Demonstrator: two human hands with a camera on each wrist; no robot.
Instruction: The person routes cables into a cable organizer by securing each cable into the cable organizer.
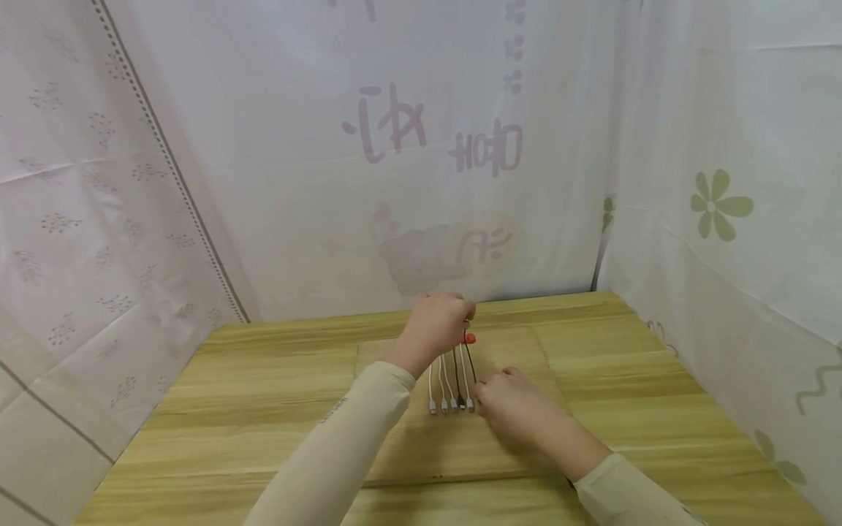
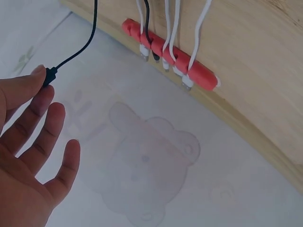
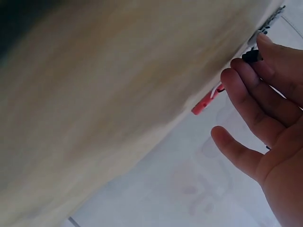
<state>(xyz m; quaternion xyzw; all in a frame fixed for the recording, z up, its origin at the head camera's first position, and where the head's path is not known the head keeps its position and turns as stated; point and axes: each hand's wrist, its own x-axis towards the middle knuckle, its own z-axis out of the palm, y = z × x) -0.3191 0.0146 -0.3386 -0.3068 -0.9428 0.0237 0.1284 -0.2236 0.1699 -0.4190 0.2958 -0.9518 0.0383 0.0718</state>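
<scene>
My left hand [image 1: 435, 325] pinches a black plug [image 2: 49, 75] of a black USB cable [image 2: 90, 40] between thumb and index finger, above the board's far side. The other fingers are loosely bent. My right hand [image 1: 520, 405], nearer and to the right, pinches the same cable's other black plug [image 3: 251, 56]. The cable runs fairly straight between both hands. Beside it, a red cable holder [image 2: 202, 75] grips several white cables [image 2: 199, 33] and one black cable [image 2: 147, 19] in its slots. In the head view my left hand hides most of the holder.
The cables lie side by side on a wooden board [image 1: 421, 453], their near plugs [image 1: 444, 407] in a row. The board lies on a wood-grain table [image 1: 263, 409]. Printed white curtains [image 1: 263, 183] hang behind and at both sides.
</scene>
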